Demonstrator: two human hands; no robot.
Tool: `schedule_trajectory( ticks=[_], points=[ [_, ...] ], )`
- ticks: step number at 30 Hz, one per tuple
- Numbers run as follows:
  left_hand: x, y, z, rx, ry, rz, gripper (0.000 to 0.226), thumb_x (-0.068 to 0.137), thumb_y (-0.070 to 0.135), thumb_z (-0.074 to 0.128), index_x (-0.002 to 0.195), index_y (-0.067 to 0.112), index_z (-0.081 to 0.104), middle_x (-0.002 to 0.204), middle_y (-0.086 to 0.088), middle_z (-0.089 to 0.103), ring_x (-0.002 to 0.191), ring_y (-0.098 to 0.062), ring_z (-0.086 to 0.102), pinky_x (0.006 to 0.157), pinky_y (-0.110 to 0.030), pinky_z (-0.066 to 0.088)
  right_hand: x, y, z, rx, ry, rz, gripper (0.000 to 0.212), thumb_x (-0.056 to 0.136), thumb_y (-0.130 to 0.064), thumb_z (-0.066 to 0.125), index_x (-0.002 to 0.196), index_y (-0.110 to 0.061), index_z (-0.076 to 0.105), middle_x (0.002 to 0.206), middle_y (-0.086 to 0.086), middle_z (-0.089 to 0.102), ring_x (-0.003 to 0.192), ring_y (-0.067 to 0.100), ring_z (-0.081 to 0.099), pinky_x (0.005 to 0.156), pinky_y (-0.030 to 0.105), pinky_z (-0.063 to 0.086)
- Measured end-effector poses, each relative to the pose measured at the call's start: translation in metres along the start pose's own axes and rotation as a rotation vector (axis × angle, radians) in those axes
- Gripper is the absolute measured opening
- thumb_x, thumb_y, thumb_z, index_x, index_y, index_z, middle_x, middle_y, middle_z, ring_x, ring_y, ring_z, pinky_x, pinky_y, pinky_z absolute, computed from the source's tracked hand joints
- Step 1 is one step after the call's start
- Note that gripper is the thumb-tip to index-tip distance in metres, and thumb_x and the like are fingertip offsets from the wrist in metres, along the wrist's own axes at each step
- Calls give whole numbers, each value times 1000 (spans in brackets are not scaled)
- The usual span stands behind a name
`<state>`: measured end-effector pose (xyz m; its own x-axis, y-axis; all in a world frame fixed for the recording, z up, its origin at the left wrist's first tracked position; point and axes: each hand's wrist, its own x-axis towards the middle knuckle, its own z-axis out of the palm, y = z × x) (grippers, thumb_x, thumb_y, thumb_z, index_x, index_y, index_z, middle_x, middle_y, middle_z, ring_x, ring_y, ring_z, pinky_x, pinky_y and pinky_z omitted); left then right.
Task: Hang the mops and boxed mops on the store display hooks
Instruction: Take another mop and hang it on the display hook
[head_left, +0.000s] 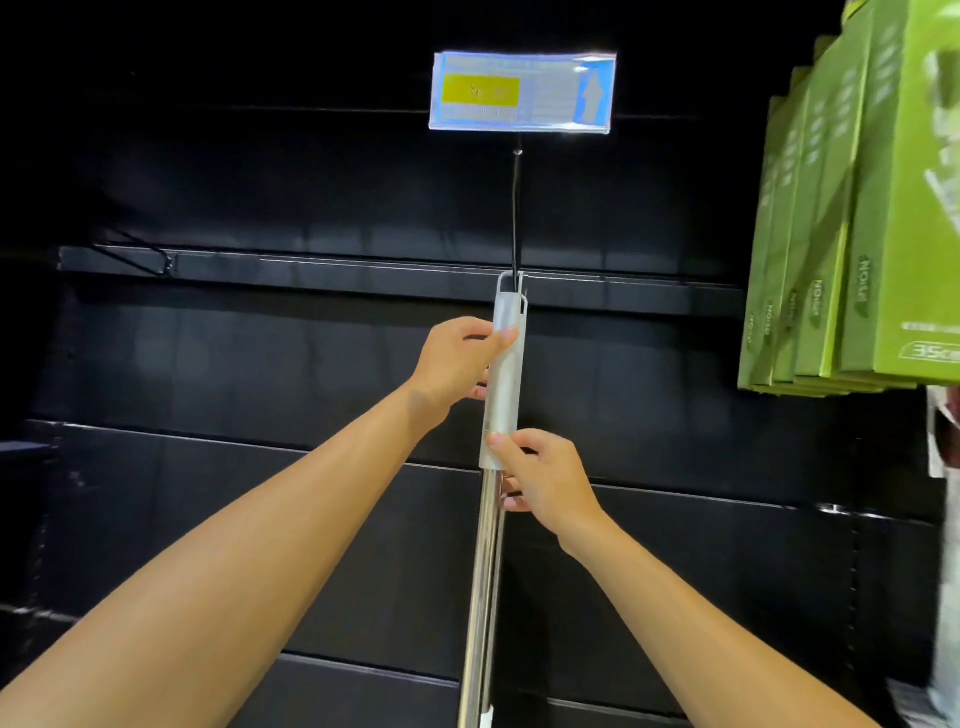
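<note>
On the display hook (516, 218) mid-panel, the mop (503, 374) is seemingly hanging by its top loop. The left hand (457, 358) is gripping its grey sleeve, the right hand (540, 478) pinching the sleeve's bottom. Boxed mops (852, 234) are already hanging at the panel's right edge; only releasing is remaining here.

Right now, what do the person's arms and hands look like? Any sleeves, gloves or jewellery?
Nothing is worn on them. The left forearm and right forearm show no sleeve as far back as the frame edge. The left hand and right hand have no gloves, and no watch, bracelet or ring shows.
</note>
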<state>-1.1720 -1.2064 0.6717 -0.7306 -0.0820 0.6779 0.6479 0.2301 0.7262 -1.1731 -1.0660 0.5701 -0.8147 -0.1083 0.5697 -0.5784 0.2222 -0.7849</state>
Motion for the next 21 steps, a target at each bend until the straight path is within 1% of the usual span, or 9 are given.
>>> schedule_trajectory(
  ticks=[2, 6, 8, 11, 12, 16, 17, 19, 21],
  points=[
    [10, -9, 4, 1, 35, -18, 31, 97, 39, 72, 116, 16, 66, 109, -2, 71, 97, -20, 74, 64, -30, 66, 9, 8, -1, -23, 15, 3, 28, 98, -45, 65, 110, -20, 71, 102, 4, 74, 86, 22, 75, 70, 33, 67],
    [25, -24, 14, -13, 52, -19, 23, 97, 35, 72, 113, 22, 60, 102, 7, 66, 94, -15, 71, 56, -23, 62, 25, 19, -4, -29, 36, 35, 23, 97, -43, 68, 108, -23, 71, 101, 1, 75, 86, 20, 77, 72, 34, 67],
    [31, -30, 17, -24, 68, -21, 25, 96, 34, 73, 114, 21, 62, 105, 4, 67, 95, -16, 72, 57, -25, 63, 32, 23, -5, -39, 37, 38, 23, 97, -43, 69, 108, -23, 71, 101, 1, 75, 85, 20, 77, 73, 36, 67],
    [36, -37, 20, -38, 84, -20, 31, 96, 33, 74, 120, 17, 64, 112, -2, 69, 98, -20, 73, 67, -34, 67, 40, 28, -6, -43, 48, 64, 23, 95, -42, 72, 108, -22, 68, 100, 3, 75, 84, 21, 78, 73, 38, 67],
    [38, -39, 21, -39, 90, -16, 32, 96, 33, 74, 121, 17, 64, 113, -3, 69, 99, -20, 73, 68, -35, 67, 42, 28, -6, -45, 54, 71, 24, 94, -41, 72, 106, -22, 66, 100, 4, 75, 83, 21, 78, 73, 38, 67],
    [40, -42, 23, -31, 111, 5, 34, 95, 34, 75, 123, 18, 63, 114, -1, 68, 100, -18, 71, 60, -27, 63, 43, 29, -6, -55, 55, 83, 25, 95, -40, 71, 107, -20, 63, 103, 4, 73, 86, 21, 77, 74, 37, 67],
    [40, -43, 24, -30, 118, 9, 35, 95, 34, 75, 124, 18, 63, 115, -1, 68, 101, -19, 71, 61, -28, 64, 43, 29, -5, -50, 55, 86, 25, 95, -40, 71, 107, -20, 63, 104, 4, 73, 87, 21, 77, 75, 37, 67],
    [37, -45, 25, -25, 127, 16, 36, 96, 32, 74, 126, 17, 62, 118, -2, 68, 104, -20, 71, 70, -33, 66, 41, 31, -5, -46, 53, 81, 23, 96, -39, 71, 109, -21, 63, 107, 3, 72, 90, 20, 77, 78, 37, 67],
    [28, -50, 25, -23, 132, 38, 34, 97, 29, 73, 127, 18, 62, 116, -1, 69, 106, -19, 71, 78, -36, 66, 35, 34, -7, -47, 39, 59, 20, 97, -37, 69, 110, -23, 63, 108, -1, 72, 93, 17, 76, 80, 33, 66]
  ],
)
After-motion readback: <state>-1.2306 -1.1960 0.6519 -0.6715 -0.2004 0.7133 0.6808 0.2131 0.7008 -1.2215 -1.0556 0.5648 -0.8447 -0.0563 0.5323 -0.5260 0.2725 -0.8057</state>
